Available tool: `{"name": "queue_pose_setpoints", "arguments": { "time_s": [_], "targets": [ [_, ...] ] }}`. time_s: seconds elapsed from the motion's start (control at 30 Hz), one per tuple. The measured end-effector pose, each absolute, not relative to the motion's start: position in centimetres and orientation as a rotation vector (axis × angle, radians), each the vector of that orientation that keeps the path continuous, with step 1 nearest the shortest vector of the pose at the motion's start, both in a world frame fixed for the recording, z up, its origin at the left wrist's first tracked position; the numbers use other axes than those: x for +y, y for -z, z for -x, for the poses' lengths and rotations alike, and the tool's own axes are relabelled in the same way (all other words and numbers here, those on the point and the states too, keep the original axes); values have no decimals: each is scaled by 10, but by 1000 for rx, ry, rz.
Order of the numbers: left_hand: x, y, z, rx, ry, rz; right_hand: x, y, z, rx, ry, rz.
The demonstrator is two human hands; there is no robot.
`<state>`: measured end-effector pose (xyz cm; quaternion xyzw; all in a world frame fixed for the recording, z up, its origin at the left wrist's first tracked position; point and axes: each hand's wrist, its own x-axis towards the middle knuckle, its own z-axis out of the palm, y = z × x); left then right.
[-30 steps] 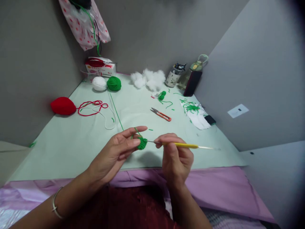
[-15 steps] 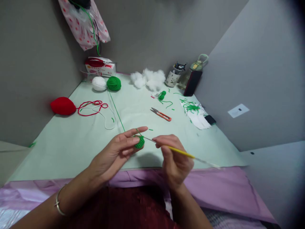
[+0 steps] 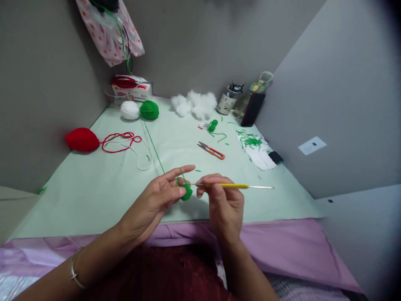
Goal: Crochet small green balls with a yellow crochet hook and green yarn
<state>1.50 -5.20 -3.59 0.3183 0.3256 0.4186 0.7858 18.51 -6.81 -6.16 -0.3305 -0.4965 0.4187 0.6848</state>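
Between thumb and fingers, my left hand (image 3: 161,194) pinches a small green crochet piece (image 3: 187,192). Green yarn loops over its outstretched index finger, and a strand runs back to the green yarn ball (image 3: 149,110). My right hand (image 3: 224,205) grips a crochet hook (image 3: 232,185) by its yellow handle, holding it nearly level. The hook's left tip meets the top of the green piece; its other metal end points right. Both hands are above the near part of the table (image 3: 103,192).
Orange thread snips (image 3: 211,151) lie beyond my hands. A white yarn ball (image 3: 130,110), red yarn (image 3: 82,139) and a box (image 3: 133,88) are at left. White stuffing (image 3: 196,103) sits at the back. Rightward are a jar (image 3: 228,100), bottle (image 3: 247,100), phone (image 3: 253,109) and green scraps (image 3: 251,141).
My right hand has shifted slightly left, and the hook has swung from a downward slant to nearly level. The green piece has dropped slightly and turned in my left hand.
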Motion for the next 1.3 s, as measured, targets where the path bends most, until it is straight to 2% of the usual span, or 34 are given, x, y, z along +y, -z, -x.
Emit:
{"name": "queue_pose_setpoints", "arguments": {
  "time_s": [0.2, 0.4, 0.6, 0.73, 0.83, 0.97, 1.1, 1.17, 1.3],
  "targets": [
    [-52, 38, -13, 650, -863, -654, -64, 58, -187, -928, -1179, 681],
    [-58, 38, -20, 748, -962, -842, -72, 65, -183, -1168, -941, 806],
    [-58, 37, -16, 854, -1016, -938, -65, 59, -185, -978, -1147, 705],
    [-57, 38, -15, 889, -1017, -964, -67, 54, -188, -1015, -1145, 719],
    [-58, 40, -14, 918, -1037, -1009, -75, 54, -190, -1177, -953, 828],
    [-60, 40, -16, 1004, -1092, -1114, -84, 61, -191, -1567, -465, 900],
    [-57, 36, -19, 882, -1045, -894, -82, 66, -191, -1804, -102, 900],
    [-54, 34, -19, 782, -952, -733, -79, 64, -190, -1717, -148, 895],
    [-50, 31, -18, 733, -952, -680, -73, 55, -189, -1306, -568, 836]
  ]
}}
